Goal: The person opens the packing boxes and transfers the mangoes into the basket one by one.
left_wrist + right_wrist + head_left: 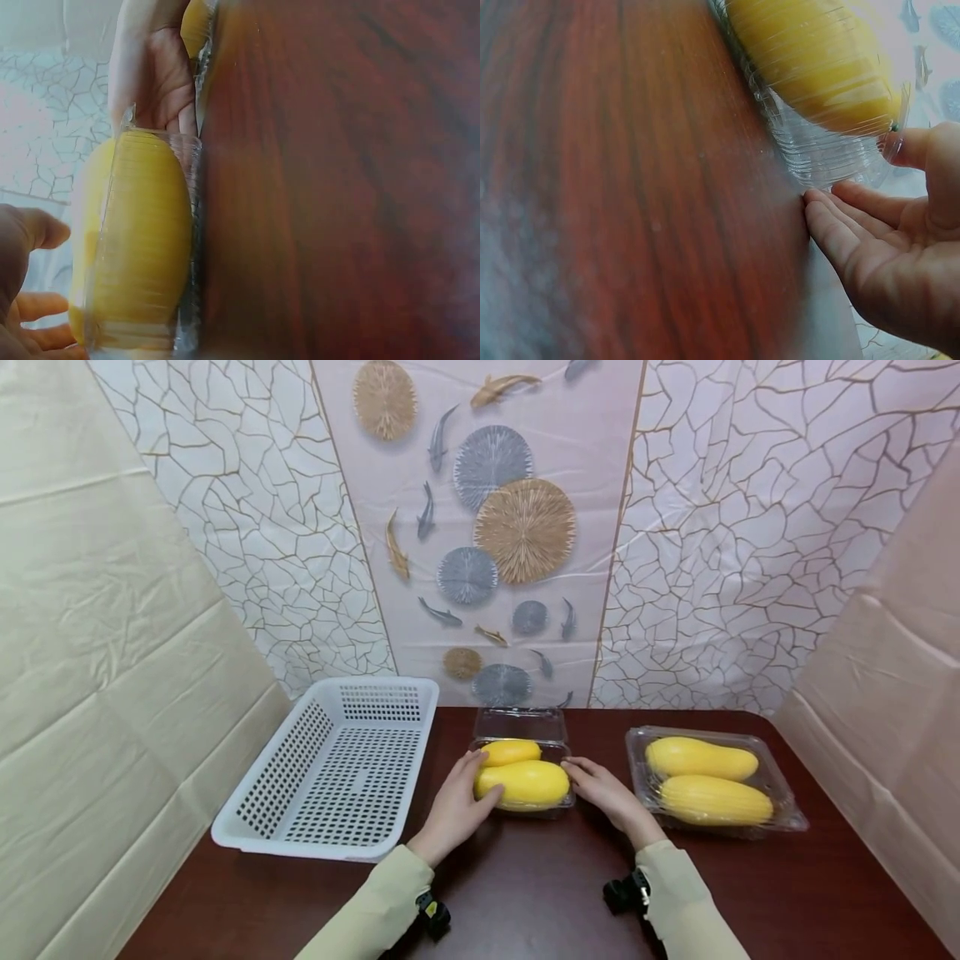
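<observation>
A small clear plastic clamshell box (552, 810) stands at mid-table with its lid (520, 724) raised at the back. Two smooth, oblong yellow fruits lie in it, a rear fruit (512, 752) and a larger front fruit (531, 782); their exact kind is unclear. My left hand (453, 806) is spread about their left end, fingertips at the fruit and thumb (51, 229) above it, slightly apart. At the box's right side, my right hand (606, 791) holds the wall, its thumb (915, 147) at the rim and fingers (840, 229) against the outside near the base.
A white perforated plastic basket (255, 843) stands to the left. On the right, a larger clear plastic box (783, 793) contains two more yellow fruits (716, 800). Behind the dark red tabletop (517, 893) rises a patterned backdrop (690, 568); beige cloth walls (112, 693) flank both sides.
</observation>
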The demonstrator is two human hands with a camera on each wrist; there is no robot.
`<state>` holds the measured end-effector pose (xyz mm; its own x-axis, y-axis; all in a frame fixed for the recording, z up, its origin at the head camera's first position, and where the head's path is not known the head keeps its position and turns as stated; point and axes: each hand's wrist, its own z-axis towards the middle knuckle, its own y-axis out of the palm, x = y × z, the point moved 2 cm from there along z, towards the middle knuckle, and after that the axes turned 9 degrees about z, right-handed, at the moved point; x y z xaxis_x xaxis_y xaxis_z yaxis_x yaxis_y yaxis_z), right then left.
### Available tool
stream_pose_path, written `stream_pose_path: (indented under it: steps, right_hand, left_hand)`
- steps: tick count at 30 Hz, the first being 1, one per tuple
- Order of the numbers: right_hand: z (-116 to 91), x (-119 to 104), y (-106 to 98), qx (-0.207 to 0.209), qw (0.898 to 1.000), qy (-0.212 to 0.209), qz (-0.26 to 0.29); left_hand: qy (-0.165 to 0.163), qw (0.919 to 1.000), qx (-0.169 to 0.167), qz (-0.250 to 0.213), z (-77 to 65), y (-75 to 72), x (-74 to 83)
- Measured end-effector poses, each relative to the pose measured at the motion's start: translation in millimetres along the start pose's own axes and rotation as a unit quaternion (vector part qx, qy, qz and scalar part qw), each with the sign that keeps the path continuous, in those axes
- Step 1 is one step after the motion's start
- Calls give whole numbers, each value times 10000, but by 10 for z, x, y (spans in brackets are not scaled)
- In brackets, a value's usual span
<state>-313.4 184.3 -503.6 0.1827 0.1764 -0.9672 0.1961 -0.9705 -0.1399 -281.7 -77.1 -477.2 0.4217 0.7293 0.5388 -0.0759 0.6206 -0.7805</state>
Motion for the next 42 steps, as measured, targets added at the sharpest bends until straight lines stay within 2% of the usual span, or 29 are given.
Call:
stream_pose_path:
  steps: [5, 11, 19, 25, 30, 42]
  right_hand:
    - [0, -3, 28, -70, 10000, 37, 5]
    - [5, -7, 7, 18, 9999, 34, -120]
    - [1, -10, -7, 21, 10000, 22, -25]
    - [-2, 0, -6, -36, 10000, 6, 37]
    - [-9, -6, -10, -23, 10000, 8, 42]
    - [-17, 0, -9, -83, 9999, -46, -68]
  left_hand:
    - [269, 9994, -186, 115, 54, 3, 62]
    - [564, 9967, -261, 529, 133, 25, 191]
    - [1039, 9900, -415, 858, 232, 73, 427]
    - [1322, 9825, -605, 1163, 286, 142, 506]
    - [1429, 9765, -716, 1444, 314, 187, 506]
    - [1274, 9759, -1046, 1432, 384, 211, 435]
